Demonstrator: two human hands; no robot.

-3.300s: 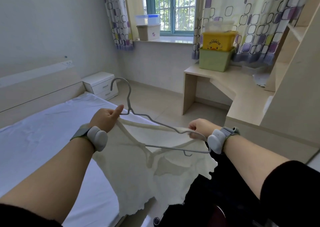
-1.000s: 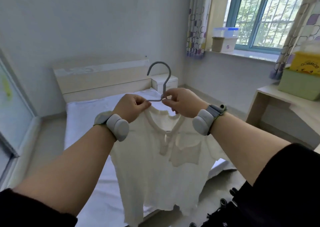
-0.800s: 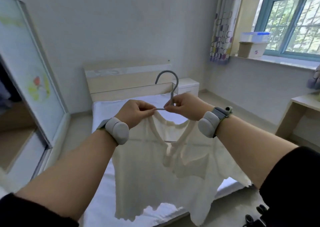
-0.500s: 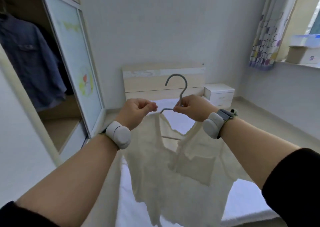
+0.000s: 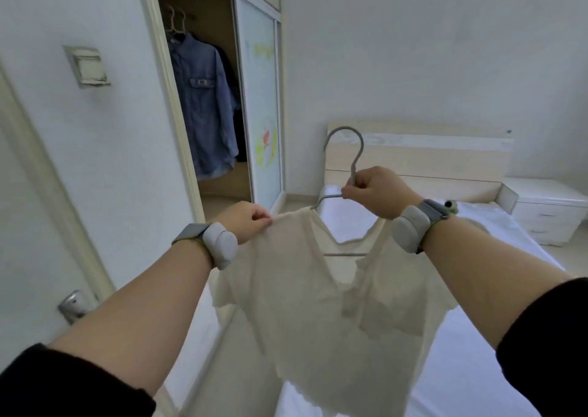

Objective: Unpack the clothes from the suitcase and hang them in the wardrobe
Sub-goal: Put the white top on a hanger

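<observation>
A cream short-sleeved top (image 5: pixel 321 315) hangs on a grey hanger (image 5: pixel 353 159) in front of me, over the bed. My right hand (image 5: pixel 378 190) grips the hanger at the base of its hook. My left hand (image 5: pixel 245 221) pinches the top's left shoulder. The wardrobe (image 5: pixel 206 105) stands open at the left, with a blue denim shirt (image 5: pixel 203 111) and a dark garment behind it hanging on white hangers from the rail. The suitcase is out of view.
The wardrobe's sliding door (image 5: pixel 262 108) is pushed right. A bed with a white sheet (image 5: pixel 477 337) and a wooden headboard (image 5: pixel 445 159) fills the right. A white nightstand (image 5: pixel 547 210) sits far right. A wall switch (image 5: pixel 87 66) and a door handle (image 5: pixel 71 305) are at left.
My view has swung left from the window and desk to the open wardrobe. The top is fully on the hanger; my left hand slid out from the hook to the top's shoulder.
</observation>
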